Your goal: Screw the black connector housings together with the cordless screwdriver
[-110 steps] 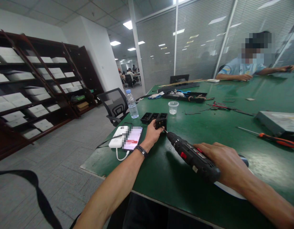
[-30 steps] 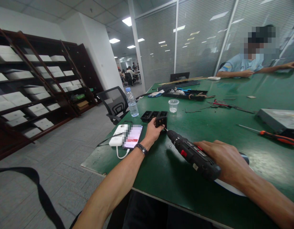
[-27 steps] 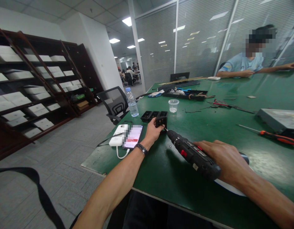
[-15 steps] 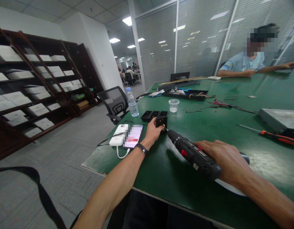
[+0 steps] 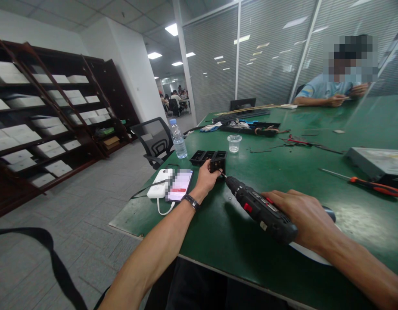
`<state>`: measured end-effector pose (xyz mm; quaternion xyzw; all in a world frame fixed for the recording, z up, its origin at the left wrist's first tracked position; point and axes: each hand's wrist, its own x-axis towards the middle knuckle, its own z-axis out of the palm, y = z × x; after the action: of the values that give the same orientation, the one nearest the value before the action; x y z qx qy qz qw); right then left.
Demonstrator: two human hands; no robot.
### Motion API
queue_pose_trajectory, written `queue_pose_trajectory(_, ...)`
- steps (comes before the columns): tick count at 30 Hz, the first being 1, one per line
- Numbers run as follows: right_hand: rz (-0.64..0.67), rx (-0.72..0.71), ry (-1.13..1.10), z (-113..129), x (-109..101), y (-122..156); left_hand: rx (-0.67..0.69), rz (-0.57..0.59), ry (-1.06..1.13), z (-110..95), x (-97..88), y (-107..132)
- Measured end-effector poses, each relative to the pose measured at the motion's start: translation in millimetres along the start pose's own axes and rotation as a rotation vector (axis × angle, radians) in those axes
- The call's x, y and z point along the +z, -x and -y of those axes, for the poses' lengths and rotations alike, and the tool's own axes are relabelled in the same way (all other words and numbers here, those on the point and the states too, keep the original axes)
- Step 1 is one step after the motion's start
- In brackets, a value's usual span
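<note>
My left hand [image 5: 206, 180] grips a small black box-shaped part [image 5: 217, 164] standing on the green table [image 5: 283, 172]. My right hand [image 5: 302, 217] is wrapped around the black electric screwdriver [image 5: 260, 209], whose bit touches the side of that part. Just behind the part lie several black open trays [image 5: 207, 156] in a row.
A phone [image 5: 180, 185] lies on a white power bank [image 5: 158, 184] to the left of my wrist. A water bottle [image 5: 178, 139] and a plastic cup [image 5: 234, 144] stand further back. An orange-handled screwdriver [image 5: 370, 186] and a grey box [image 5: 378, 160] lie right. Another person [image 5: 328, 90] sits far across.
My hands and the screwdriver have stayed in place. The person across the table has drawn the outstretched arm back toward the body.
</note>
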<state>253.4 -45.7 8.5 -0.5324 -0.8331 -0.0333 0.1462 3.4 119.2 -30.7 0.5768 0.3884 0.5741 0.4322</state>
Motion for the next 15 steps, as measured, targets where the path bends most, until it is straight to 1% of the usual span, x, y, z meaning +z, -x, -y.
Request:
queue_pose_trajectory(6,-0.005,0.001,0.001,2.0,-1.9,0.6,0.009,0.000,-0.008,1.3,0.0,-0.7)
queue_pose_trajectory(15,-0.024,-0.009,0.000,-1.0,0.9,0.7,0.010,0.002,-0.025,1.0,-0.5,-0.8)
